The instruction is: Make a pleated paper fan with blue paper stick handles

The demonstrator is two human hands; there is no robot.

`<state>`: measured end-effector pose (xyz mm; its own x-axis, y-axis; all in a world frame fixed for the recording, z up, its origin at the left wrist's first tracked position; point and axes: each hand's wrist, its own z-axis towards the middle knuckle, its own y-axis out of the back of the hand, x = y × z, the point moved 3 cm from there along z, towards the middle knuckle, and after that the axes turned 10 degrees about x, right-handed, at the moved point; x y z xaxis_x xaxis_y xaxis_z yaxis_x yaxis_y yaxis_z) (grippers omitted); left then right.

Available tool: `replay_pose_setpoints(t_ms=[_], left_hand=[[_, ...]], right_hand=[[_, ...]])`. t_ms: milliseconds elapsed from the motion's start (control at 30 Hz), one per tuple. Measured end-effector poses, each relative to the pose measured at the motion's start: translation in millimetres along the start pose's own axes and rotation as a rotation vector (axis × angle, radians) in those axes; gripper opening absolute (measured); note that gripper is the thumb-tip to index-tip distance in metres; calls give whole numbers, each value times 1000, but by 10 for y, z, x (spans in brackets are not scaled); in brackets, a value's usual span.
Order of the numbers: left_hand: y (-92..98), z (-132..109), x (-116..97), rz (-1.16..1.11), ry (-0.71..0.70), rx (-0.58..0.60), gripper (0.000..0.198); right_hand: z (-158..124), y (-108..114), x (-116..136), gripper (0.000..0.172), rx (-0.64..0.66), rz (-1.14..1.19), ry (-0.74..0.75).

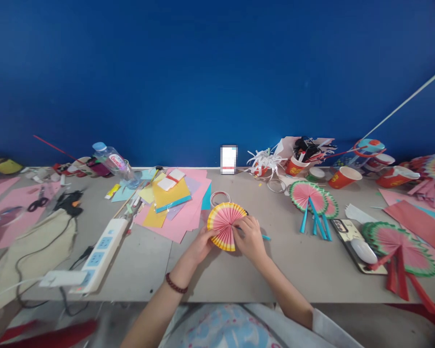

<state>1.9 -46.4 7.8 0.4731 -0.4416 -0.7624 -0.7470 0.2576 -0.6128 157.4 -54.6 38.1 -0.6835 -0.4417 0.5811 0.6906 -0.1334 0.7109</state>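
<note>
A round pleated paper fan (223,223), pink with a yellow rim, is held above the table in front of me. My left hand (202,244) grips its lower left edge, thumb over the pleats. My right hand (249,235) is closed at the fan's centre and right side, its fingertips pressed against the folds. A thin blue strip (266,237) sticks out to the right behind my right hand; I cannot tell whether it is joined to the fan. Just behind the fan lies a roll of tape (220,198).
Coloured paper sheets (181,227) lie left of centre, near a power strip (103,253) and a plastic bottle (118,164). To the right are finished-looking green-rimmed fans (308,198), a phone (348,237) with a mouse (363,250) on it, and red paper cups (344,178).
</note>
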Motion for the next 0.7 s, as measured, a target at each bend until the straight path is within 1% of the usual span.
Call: replay_pose_setpoints(t_ms=[100, 267, 367, 500, 600, 700], left_hand=[[2, -1, -14, 10, -22, -2, 28], [0, -1, -28, 18, -13, -41, 27], [-6, -2, -36, 31, -18, -60, 26], [-18, -21, -45, 20, -23, -56, 29], [-20, -32, -53, -40, -11, -37, 33], [-40, -11, -66, -134, -25, 22, 50]], right_hand=[[-8, -13, -18, 10, 3, -13, -2], [-7, -16, -15, 7, -8, -37, -5], [-3, -19, -17, 8, 11, -45, -5], [-2, -28, -39, 11, 38, -30, -14], [5, -25, -60, 14, 29, 28, -42], [26, 9, -102, 14, -27, 214, -135]])
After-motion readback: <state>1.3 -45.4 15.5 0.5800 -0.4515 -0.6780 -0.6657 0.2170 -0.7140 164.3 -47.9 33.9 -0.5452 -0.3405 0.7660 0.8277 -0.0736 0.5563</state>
